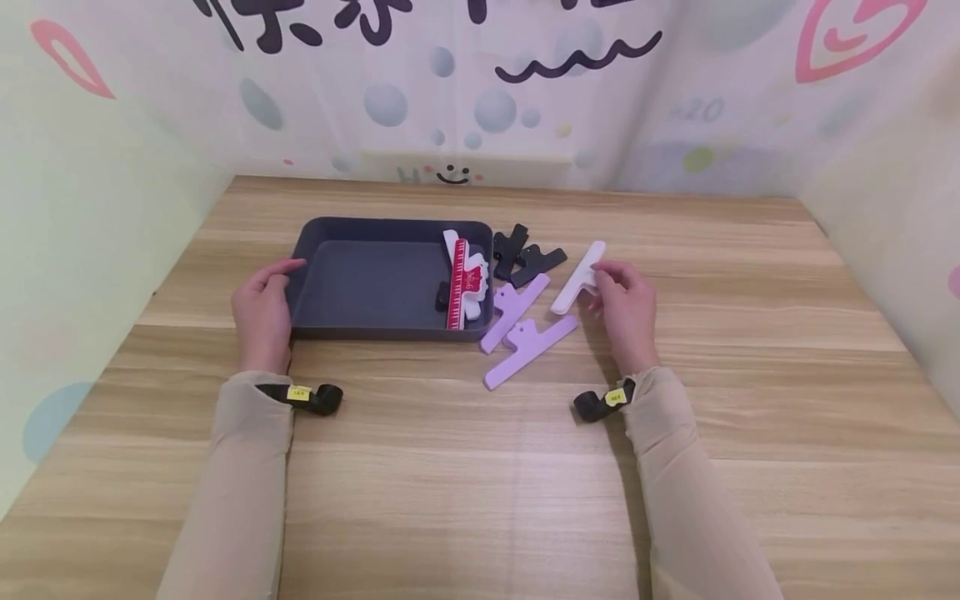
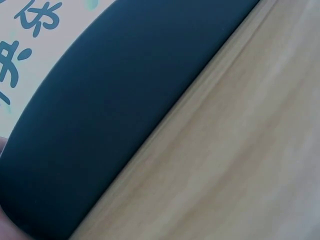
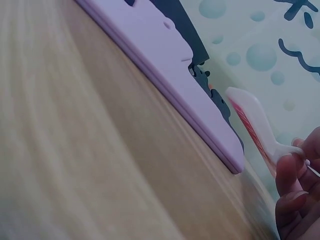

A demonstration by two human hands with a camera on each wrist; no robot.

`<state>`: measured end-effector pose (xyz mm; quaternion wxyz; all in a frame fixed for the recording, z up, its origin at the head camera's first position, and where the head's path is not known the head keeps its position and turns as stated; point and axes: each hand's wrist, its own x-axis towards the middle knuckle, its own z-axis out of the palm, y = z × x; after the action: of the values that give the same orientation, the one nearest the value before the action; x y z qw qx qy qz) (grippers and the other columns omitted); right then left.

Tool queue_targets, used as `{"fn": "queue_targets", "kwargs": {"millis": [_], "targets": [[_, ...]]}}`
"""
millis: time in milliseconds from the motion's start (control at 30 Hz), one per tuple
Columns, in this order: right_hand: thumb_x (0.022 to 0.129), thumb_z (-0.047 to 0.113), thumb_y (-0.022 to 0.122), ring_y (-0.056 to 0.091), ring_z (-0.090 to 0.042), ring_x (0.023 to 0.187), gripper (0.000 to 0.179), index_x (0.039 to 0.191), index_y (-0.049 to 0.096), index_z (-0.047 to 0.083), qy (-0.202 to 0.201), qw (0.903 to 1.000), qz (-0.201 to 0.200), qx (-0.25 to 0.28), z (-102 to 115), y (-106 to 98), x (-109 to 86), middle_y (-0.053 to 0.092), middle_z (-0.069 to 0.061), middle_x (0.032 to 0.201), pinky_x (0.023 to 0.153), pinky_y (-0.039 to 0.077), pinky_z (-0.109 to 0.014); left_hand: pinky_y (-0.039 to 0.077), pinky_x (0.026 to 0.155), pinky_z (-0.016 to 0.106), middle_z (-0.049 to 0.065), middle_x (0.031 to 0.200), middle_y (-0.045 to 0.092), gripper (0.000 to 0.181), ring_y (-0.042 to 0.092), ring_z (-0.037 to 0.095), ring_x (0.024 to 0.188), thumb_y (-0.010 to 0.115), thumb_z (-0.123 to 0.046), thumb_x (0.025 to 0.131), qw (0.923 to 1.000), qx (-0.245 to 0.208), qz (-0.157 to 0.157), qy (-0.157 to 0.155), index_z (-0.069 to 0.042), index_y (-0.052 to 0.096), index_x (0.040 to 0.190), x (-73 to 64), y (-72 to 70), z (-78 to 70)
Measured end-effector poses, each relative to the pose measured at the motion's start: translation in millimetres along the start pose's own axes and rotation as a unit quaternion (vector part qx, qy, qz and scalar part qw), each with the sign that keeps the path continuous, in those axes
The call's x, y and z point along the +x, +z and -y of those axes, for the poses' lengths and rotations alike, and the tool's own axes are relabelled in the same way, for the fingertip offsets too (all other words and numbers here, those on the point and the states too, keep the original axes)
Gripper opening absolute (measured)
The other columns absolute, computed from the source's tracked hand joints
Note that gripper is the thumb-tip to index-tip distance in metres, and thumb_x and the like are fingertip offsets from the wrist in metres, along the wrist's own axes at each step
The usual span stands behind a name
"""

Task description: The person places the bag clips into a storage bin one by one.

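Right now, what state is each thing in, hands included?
Tray: flat on the table, right end loaded.
Red clip: lying in the tray.
White clip beneath it: partly hidden.
Two black clips: lying beside the tray.
Two purple clips: lying on the table.
Left hand: holding the tray's left side.
Right hand: pinching another white clip by its handle.

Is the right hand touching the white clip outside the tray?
Touching: in the right wrist view, the right hand pinches the white clip between its fingers.
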<state>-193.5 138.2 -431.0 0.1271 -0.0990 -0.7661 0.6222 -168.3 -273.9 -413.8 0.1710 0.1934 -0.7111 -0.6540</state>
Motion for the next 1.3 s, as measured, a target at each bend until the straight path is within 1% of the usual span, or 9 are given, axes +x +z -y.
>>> {"fn": "queue_targets", "kwargs": {"millis": [167,367,567,900,1300], "targets": [[0.088,0.022,0.055,0.052,-0.015,0.056,0.019,0.102,0.063,0.013,0.0,1.0,0.003,-0.005,-0.1,-0.3,-0.8,0.057,-0.006,0.089,0.046,0.042,-0.023,0.019,0.103,0.022,-0.001,0.128,0.05,0.032,0.036,0.005,0.12,0.038,-0.014,0.093,1.0,0.003,0.001,-0.003,-0.016,0.066,0.107,1.0,0.2,0.6],[0.088,0.023,0.055,0.052,-0.016,0.056,0.02,0.103,0.063,0.013,-0.005,0.9999,0.007,-0.011,0.0,0.0,-1.4,0.057,-0.006,0.089,0.046,0.041,-0.023,0.019,0.103,0.022,-0.002,0.127,0.05,0.032,0.036,0.005,0.119,0.038,-0.013,0.093,1.0,-0.001,0.002,-0.006,-0.015,0.066,0.108,0.9,0.1,0.3],[0.088,0.023,0.054,0.052,-0.015,0.055,0.02,0.103,0.063,0.013,-0.003,0.9998,0.008,-0.019,-1.2,0.2,-1.0,0.057,-0.004,0.091,0.047,0.043,-0.023,0.02,0.104,0.023,0.0,0.129,0.049,0.032,0.036,0.005,0.119,0.037,-0.013,0.093,1.0,-0.002,0.005,-0.003,-0.013,0.065,0.109,0.3,0.2,0.3],[0.088,0.025,0.054,0.052,-0.015,0.057,0.021,0.104,0.062,0.014,0.0,0.9994,0.014,-0.032,0.3,-0.4,-1.7,0.057,-0.003,0.092,0.048,0.043,-0.024,0.02,0.104,0.023,-0.002,0.129,0.049,0.032,0.035,0.004,0.119,0.037,-0.014,0.094,0.9999,0.01,0.001,-0.004,-0.016,0.066,0.109,1.9,0.0,2.6],[0.088,0.023,0.054,0.051,-0.014,0.055,0.02,0.104,0.062,0.013,0.0,0.9995,0.017,-0.027,0.1,0.1,-1.1,0.057,-0.004,0.092,0.046,0.041,-0.022,0.021,0.103,0.022,-0.001,0.128,0.05,0.032,0.037,0.004,0.117,0.038,-0.013,0.093,1.0,0.007,-0.003,-0.002,-0.015,0.066,0.107,1.9,1.2,1.6]]}}
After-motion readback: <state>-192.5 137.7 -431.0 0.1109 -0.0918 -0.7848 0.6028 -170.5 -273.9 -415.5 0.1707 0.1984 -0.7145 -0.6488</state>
